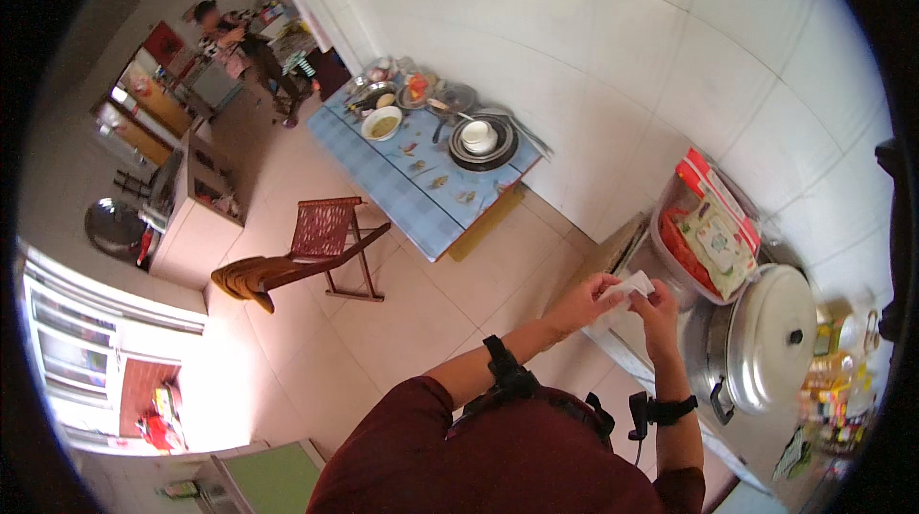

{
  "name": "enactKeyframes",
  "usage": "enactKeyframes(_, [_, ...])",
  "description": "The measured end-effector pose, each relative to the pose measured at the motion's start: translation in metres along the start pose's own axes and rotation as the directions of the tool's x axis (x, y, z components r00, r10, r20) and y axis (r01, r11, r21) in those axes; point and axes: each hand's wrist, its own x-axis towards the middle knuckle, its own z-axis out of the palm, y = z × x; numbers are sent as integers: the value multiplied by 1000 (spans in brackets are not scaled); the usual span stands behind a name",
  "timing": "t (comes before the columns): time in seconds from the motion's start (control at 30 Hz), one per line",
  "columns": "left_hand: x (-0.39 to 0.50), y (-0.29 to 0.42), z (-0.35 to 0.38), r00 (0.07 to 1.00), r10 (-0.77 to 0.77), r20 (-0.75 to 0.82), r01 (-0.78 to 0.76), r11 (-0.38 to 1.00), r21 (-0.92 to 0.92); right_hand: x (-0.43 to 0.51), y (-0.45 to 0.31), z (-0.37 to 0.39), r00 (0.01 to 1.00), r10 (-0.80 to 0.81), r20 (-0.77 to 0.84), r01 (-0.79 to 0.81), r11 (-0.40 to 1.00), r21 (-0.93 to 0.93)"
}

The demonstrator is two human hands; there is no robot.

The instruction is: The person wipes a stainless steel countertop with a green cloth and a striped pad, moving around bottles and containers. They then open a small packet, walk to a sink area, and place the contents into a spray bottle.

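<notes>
My left hand (602, 293) and my right hand (656, 303) hold a thin white tissue or wipe (630, 286) between them, pinched by the fingers of both. Just beyond them stands a pinkish plastic basin (664, 245) that holds a pack of wet wipes (716, 245) and red-and-white packaging (707, 180). To the right of my right hand is a large steel pot with a domed metal lid (772, 342).
A table with a blue patterned cover (402, 191) bears bowls, pans and food. A folding chair (327, 230) with a brown garment (248, 277) stands beside it. Bottles (833, 370) stand past the pot. Another person (240, 47) stands at the far left.
</notes>
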Motion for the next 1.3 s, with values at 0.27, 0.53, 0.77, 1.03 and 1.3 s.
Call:
enactKeyframes(0.27, [-26, -13, 0, 994, 96, -49, -92, 994, 62, -5, -6, 6, 990, 43, 136, -52, 997, 59])
enactKeyframes(0.53, [-51, -41, -18, 953, 41, -300, -49, 999, -18, 1, -1, 12, 945, 103, 312, -133, 988, 76])
enactKeyframes(0.77, [-87, -48, -43, 844, -21, -535, -59, 989, -132, 3, 3, 22, 907, 105, 409, -134, 990, 43])
enactKeyframes(1.03, [-66, 8, -11, 942, -65, -331, -105, 877, -470, -12, -6, -3, 921, 118, 372, -259, 899, 354])
enactKeyframes(1.3, [-58, 13, 38, 948, -73, -309, -10, 966, -258, -56, -2, -27, 959, 136, 249, -203, 941, 270])
